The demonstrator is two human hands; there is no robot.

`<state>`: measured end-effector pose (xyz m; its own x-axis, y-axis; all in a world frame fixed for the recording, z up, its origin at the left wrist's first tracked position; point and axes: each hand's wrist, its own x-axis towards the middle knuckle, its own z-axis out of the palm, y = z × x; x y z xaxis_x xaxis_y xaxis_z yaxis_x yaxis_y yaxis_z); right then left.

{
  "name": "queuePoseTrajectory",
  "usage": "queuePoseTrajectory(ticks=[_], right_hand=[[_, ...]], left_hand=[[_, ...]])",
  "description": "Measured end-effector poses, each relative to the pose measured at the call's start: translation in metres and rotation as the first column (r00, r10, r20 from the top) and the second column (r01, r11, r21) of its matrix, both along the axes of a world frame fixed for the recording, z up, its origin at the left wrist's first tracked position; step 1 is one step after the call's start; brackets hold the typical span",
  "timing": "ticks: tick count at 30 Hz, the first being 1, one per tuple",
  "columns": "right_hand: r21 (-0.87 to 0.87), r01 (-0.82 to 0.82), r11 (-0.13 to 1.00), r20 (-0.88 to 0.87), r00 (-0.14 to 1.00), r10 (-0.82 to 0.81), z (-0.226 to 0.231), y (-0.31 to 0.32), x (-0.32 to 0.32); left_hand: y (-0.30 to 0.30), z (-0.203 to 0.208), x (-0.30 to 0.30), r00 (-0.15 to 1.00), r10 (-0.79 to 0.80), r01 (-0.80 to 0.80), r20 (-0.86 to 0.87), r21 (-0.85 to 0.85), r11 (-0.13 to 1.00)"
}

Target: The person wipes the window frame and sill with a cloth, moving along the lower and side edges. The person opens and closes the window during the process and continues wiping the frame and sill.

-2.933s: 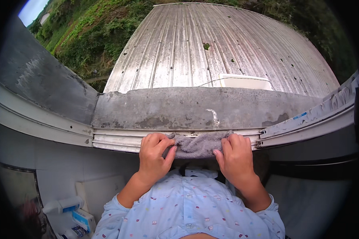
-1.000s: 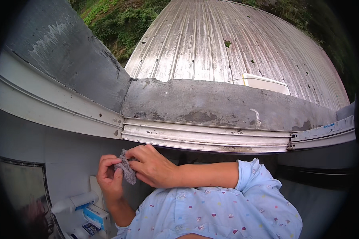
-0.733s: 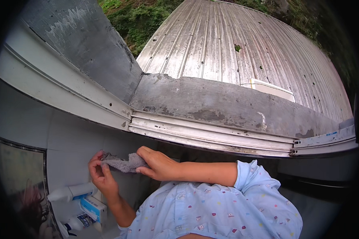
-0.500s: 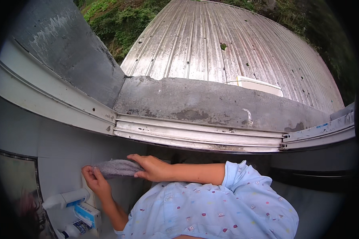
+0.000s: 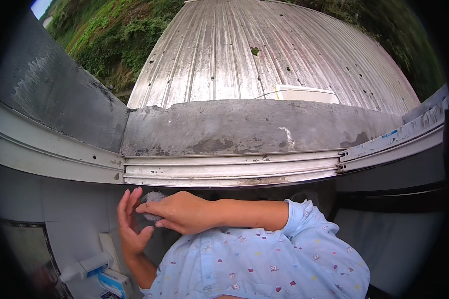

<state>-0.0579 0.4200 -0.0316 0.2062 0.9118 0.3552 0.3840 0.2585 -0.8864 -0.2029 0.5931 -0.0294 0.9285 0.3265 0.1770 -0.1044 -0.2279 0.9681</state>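
Observation:
A small grey cloth is bunched below the window track, just inside the wall. My right hand reaches across my body to the left and is closed around the cloth. My left hand stands upright beside it, palm facing the cloth, fingers straight and slightly apart, touching or nearly touching it. Most of the cloth is hidden by my right fingers. My light blue patterned sleeve covers the right arm above the forearm.
A white window track runs above the hands, with a grey concrete ledge behind it. Beyond lies a corrugated metal roof bearing a white box. White and blue containers sit at lower left.
Both hands left the window track and dropped down to the left. The cloth, stretched between both hands half a second ago, is now bunched in my right hand, and my left hand has opened.

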Motion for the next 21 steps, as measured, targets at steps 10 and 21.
queuePoseTrajectory(ticks=[10,21], right_hand=[[0.104,0.157,0.982,-0.164,0.977,-0.139,-0.032,-0.025,-0.002],[0.091,0.457,0.885,0.09,0.881,-0.464,0.074,-0.152,0.035]], left_hand=[[-0.013,0.017,0.012,0.972,-0.077,0.103,0.224,-0.107,0.989],[-0.012,0.079,0.062,0.853,0.048,0.07,0.519,-0.206,0.976]])
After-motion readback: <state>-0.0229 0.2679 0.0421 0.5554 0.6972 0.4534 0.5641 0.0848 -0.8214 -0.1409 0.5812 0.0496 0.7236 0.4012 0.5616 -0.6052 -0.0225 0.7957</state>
